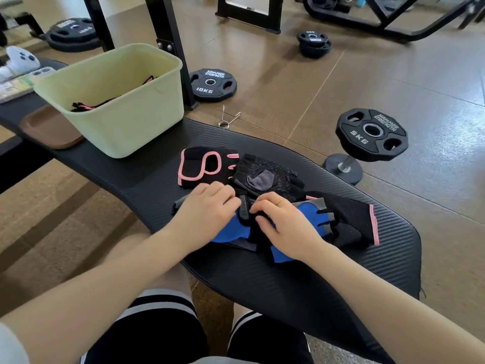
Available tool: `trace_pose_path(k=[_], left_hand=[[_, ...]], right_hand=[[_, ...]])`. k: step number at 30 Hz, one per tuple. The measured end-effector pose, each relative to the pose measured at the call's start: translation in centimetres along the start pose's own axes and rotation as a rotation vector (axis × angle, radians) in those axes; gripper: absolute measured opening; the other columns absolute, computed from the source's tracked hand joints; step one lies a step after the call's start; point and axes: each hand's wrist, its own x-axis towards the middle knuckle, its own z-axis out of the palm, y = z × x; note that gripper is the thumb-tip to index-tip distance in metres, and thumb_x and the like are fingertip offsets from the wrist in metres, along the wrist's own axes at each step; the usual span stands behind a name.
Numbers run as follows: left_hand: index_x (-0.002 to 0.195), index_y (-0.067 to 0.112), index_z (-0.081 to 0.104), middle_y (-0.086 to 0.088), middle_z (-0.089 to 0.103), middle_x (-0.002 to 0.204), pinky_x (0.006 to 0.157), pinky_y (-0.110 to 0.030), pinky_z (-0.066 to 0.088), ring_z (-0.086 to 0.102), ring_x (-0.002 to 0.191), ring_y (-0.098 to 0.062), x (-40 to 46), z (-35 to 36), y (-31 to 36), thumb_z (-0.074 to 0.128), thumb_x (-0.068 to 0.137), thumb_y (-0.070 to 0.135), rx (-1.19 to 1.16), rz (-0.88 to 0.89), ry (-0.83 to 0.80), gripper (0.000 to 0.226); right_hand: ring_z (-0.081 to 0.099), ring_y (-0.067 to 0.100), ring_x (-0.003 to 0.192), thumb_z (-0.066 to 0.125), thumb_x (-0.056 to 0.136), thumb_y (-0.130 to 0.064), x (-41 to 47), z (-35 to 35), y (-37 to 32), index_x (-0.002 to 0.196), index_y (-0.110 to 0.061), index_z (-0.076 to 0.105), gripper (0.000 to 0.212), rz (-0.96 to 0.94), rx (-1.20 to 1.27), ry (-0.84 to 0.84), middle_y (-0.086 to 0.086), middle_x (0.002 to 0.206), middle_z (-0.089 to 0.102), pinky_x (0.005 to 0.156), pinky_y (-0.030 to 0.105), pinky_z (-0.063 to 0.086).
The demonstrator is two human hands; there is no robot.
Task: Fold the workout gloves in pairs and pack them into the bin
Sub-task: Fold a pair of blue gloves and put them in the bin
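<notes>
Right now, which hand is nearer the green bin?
Left. The left hand lies on the gloves just below and right of the green bin; the right hand sits farther right.

A single wide-angle view from the person's head looks forward and steeply down, close over the black bench (262, 279) that runs from far left to near right, taking in both forearms near and gym floor (367, 74) far beyond.
</notes>
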Motion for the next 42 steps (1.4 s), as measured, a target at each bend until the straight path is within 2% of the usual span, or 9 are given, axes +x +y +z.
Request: trace_pose_path(k=[6, 12, 16, 22, 26, 30, 33, 37, 42], left_hand=[[0.110, 0.000, 0.059, -0.016, 0.063, 0.112, 0.087, -0.042, 0.052, 0.061, 0.106, -0.031, -1.2, 1.7, 1.0, 0.082, 0.057, 0.037, -0.221, -0.180, -0.215, 0.069], [0.119, -0.003, 0.055, -0.016, 0.058, 0.125, 0.097, -0.027, 0.039, 0.058, 0.114, -0.025, -1.2, 1.4, 0.6, 0.042, 0.072, 0.060, -0.332, -0.238, -0.301, 0.079], [0.119, -0.003, 0.055, -0.016, 0.058, 0.126, 0.095, -0.040, 0.043, 0.054, 0.118, -0.030, -1.0, 2.0, 0.3, 0.036, 0.071, 0.062, -0.291, -0.190, -0.328, 0.084], [0.124, -0.004, 0.051, -0.017, 0.054, 0.131, 0.100, -0.043, 0.034, 0.048, 0.124, -0.031, -0.9, 2.6, 0.0, 0.042, 0.069, 0.062, -0.292, -0.180, -0.302, 0.086], [0.119, -0.005, 0.054, -0.018, 0.059, 0.124, 0.098, -0.036, 0.040, 0.055, 0.117, -0.032, -1.0, 2.8, -0.1, 0.069, 0.059, 0.056, -0.285, -0.159, -0.287, 0.087], [0.125, -0.003, 0.049, -0.018, 0.054, 0.131, 0.096, -0.038, 0.037, 0.053, 0.119, -0.031, -1.0, 2.5, -0.3, 0.053, 0.069, 0.060, -0.292, -0.129, -0.287, 0.085], [0.135, 0.004, 0.039, -0.017, 0.032, 0.147, 0.101, -0.040, 0.038, 0.037, 0.132, -0.030, -0.9, 2.3, -0.6, 0.043, 0.075, 0.060, -0.345, -0.070, -0.328, 0.082], [0.145, 0.016, 0.015, -0.005, 0.004, 0.156, 0.114, -0.030, 0.013, 0.007, 0.143, -0.020, -0.4, 1.5, -0.5, 0.056, 0.081, 0.051, -0.430, -0.099, -0.411, 0.084], [0.137, 0.008, 0.037, -0.010, 0.016, 0.152, 0.113, -0.032, 0.018, 0.015, 0.140, -0.023, 1.0, -0.2, -0.5, 0.064, 0.078, 0.044, -0.362, -0.077, -0.390, 0.074]], right_hand=[[0.061, 0.026, 0.101, 0.066, 0.077, -0.035, 1.4, 0.2, 0.2, 0.109, -0.016, 0.065, 0.037, -0.116, -0.216, -0.130, 0.002, 0.113, 0.065, 0.080, 0.041, 0.047], [0.055, 0.019, 0.106, 0.069, 0.079, -0.037, 2.4, 0.0, 0.3, 0.111, -0.020, 0.065, 0.037, -0.018, -0.086, -0.131, -0.003, 0.114, 0.063, 0.088, 0.033, 0.044], [0.061, 0.022, 0.089, 0.069, 0.077, -0.036, 3.3, 0.5, 0.3, 0.096, -0.017, 0.067, 0.028, -0.072, -0.178, -0.126, 0.000, 0.097, 0.066, 0.074, 0.033, 0.048], [0.060, 0.017, 0.055, 0.040, 0.083, -0.031, 4.5, 0.2, 0.6, 0.067, -0.021, 0.068, 0.034, -0.366, -0.453, -0.088, -0.005, 0.065, 0.063, 0.050, 0.021, 0.045], [0.065, 0.022, 0.070, 0.046, 0.090, -0.025, 6.2, -1.6, 0.4, 0.081, -0.011, 0.066, 0.026, -0.040, -0.102, -0.107, 0.002, 0.079, 0.065, 0.065, 0.034, 0.053], [0.066, 0.019, 0.058, 0.050, 0.091, -0.017, 8.4, -2.5, 2.2, 0.082, -0.009, 0.064, 0.018, 0.368, 0.025, -0.005, 0.005, 0.066, 0.067, 0.066, 0.040, 0.057], [0.062, 0.024, 0.081, 0.053, 0.090, -0.028, 9.0, -1.1, 2.5, 0.089, -0.013, 0.067, 0.020, 0.388, -0.185, -0.030, 0.004, 0.083, 0.066, 0.075, 0.038, 0.051], [0.056, 0.020, 0.090, 0.060, 0.086, -0.027, 8.5, -0.3, 2.5, 0.098, -0.014, 0.063, 0.018, 0.430, -0.151, 0.068, 0.000, 0.092, 0.061, 0.078, 0.033, 0.042], [0.056, 0.014, 0.084, 0.062, 0.084, -0.013, 3.9, -2.3, 1.3, 0.097, -0.014, 0.062, 0.013, 0.217, 0.021, 0.073, -0.004, 0.095, 0.056, 0.081, 0.033, 0.048]])
